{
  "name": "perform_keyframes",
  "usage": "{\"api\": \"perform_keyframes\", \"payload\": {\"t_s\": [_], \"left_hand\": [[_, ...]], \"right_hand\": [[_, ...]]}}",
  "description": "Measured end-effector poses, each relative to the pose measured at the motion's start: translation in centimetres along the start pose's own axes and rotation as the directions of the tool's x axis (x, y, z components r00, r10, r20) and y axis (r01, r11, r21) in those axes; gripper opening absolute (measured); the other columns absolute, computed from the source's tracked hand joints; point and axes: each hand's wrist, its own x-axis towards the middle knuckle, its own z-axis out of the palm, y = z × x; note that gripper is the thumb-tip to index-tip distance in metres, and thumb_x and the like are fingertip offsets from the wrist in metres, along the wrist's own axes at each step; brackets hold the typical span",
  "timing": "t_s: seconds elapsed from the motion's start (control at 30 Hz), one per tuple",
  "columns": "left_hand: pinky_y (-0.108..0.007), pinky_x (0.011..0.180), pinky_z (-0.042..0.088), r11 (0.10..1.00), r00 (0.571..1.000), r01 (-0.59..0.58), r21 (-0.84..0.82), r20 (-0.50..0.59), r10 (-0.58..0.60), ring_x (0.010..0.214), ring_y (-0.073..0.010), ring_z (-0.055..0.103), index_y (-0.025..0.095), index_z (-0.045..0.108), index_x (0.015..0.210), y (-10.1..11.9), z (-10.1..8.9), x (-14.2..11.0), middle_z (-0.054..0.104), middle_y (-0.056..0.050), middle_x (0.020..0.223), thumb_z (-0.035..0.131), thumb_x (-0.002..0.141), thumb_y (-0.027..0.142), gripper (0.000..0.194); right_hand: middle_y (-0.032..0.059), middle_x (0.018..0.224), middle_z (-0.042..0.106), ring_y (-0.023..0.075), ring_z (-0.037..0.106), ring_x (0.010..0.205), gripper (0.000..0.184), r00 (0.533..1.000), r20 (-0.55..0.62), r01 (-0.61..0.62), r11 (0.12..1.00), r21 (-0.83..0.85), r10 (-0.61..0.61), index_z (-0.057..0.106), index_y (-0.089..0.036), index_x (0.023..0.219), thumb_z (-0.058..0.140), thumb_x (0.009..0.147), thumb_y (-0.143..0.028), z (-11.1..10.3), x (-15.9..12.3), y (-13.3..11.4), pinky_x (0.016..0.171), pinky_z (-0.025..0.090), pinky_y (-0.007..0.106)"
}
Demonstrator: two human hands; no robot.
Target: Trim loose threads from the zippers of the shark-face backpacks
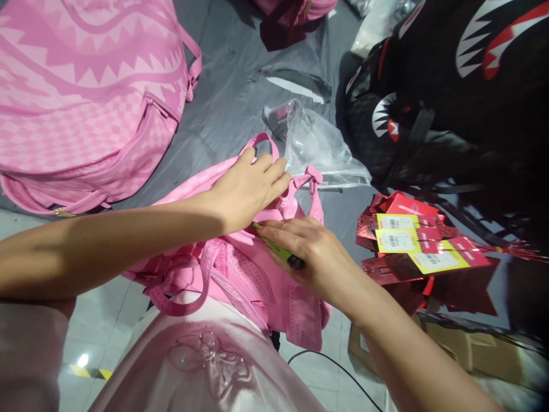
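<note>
A pink backpack [253,269] lies at the table's edge against my body, its straps and dotted padded panel facing up. My left hand [253,186] presses on its upper part with curled fingers, gripping the pink fabric just below the top loop. In my right hand [311,252] is a slim lime-green tool [281,252] with a black end; its exact kind cannot be made out. The tool's tip meets the backpack close to my left wrist. The spot under my fingers is hidden.
A larger pink backpack [86,103] with a tooth pattern lies at left. Clear plastic bags [313,143] rest on the dark table cover [227,74]. To the right are a black backpack [450,114] and red tags with yellow labels [398,240]. A cardboard box [450,343] stands below.
</note>
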Motion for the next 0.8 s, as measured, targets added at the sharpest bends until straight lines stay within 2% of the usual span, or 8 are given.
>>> {"api": "perform_keyframes", "payload": {"t_s": [0.2,0.3,0.53,0.67,0.8], "left_hand": [[-0.046,0.108,0.032,1.0,0.999,0.003,-0.02,0.035,-0.002,0.132,-0.0341,0.041,0.02,0.032,0.153,0.1,-0.2,0.1,0.036,-0.013,0.155,0.057,0.09,0.023,0.067],[-0.047,0.109,0.031,0.999,0.998,0.008,-0.031,0.061,-0.006,0.134,-0.0348,0.039,0.022,0.03,0.154,0.0,-0.3,0.2,0.035,-0.012,0.156,0.056,0.09,0.022,0.069],[-0.045,0.109,0.03,1.0,0.999,-0.023,0.007,0.04,0.023,0.134,-0.0337,0.04,0.019,0.033,0.152,-0.5,0.0,0.3,0.035,-0.014,0.157,0.056,0.091,0.027,0.065],[-0.044,0.106,0.033,0.998,0.999,-0.033,0.048,-0.005,0.033,0.13,-0.0332,0.043,0.014,0.036,0.15,-0.5,0.2,0.2,0.039,-0.016,0.154,0.059,0.09,0.028,0.066],[-0.044,0.103,0.034,0.997,0.998,-0.026,0.067,-0.055,0.03,0.13,-0.033,0.043,0.014,0.036,0.15,-0.4,0.5,-0.1,0.042,-0.017,0.151,0.062,0.087,0.029,0.07]], "right_hand": [[0.0113,0.114,0.075,0.024,0.072,0.092,0.023,0.997,-0.064,-0.037,0.999,0.021,0.039,0.068,-0.015,0.117,0.059,0.096,-0.018,0.5,-0.1,-0.4,0.079,0.05,0.038],[0.0099,0.111,0.076,0.024,0.072,0.09,0.023,0.996,-0.05,-0.068,0.998,0.017,0.069,0.068,-0.017,0.116,0.06,0.095,-0.017,0.7,-0.1,-0.6,0.078,0.049,0.038],[0.008,0.106,0.077,0.0233,0.072,0.088,0.022,0.992,-0.089,-0.084,0.996,0.027,0.086,0.068,-0.02,0.117,0.06,0.096,-0.02,1.3,-0.3,-0.5,0.078,0.048,0.038],[0.0086,0.107,0.077,0.023,0.073,0.091,0.019,0.981,-0.178,-0.068,0.996,0.063,0.078,0.069,-0.017,0.112,0.058,0.096,-0.017,1.7,-0.5,-0.6,0.081,0.048,0.037],[0.0086,0.099,0.078,0.023,0.073,0.084,0.016,0.982,-0.162,-0.084,0.993,0.085,0.097,0.071,-0.016,0.106,0.061,0.094,-0.017,1.6,-0.6,-0.7,0.079,0.049,0.037]]}}
